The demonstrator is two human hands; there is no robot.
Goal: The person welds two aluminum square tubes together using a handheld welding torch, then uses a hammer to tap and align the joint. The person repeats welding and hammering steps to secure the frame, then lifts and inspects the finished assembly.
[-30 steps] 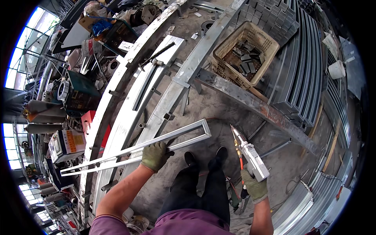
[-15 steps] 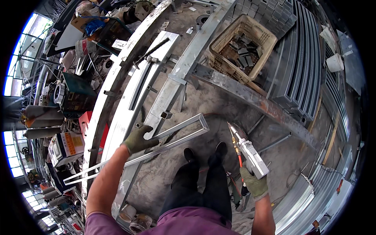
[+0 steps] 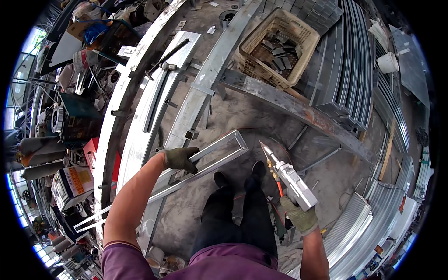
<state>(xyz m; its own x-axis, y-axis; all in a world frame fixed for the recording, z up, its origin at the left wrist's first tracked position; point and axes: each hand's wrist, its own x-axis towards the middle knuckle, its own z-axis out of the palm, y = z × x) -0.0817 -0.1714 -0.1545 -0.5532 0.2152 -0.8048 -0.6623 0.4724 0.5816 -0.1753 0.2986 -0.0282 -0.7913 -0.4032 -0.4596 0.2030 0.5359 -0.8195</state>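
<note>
L hand (image 3: 181, 159): fingers spread wide by the metal frame (image 3: 211, 168), can't tell if touching. R hand (image 3: 299, 215) grips the tool (image 3: 293, 179) at its rear, prob. to keep its tip (image 3: 262, 143) off me. Frame lies across the beams (image 3: 191, 114), prob. for support, closed end overhanging.

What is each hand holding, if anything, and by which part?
The right hand holds the silver tool near its rear end. The left hand is at the metal frame; whether it grips it cannot be told.

The left fingers (image 3: 189, 152) have shifted to the far bar (image 3: 214, 146) of the metal frame (image 3: 215, 164).
</note>
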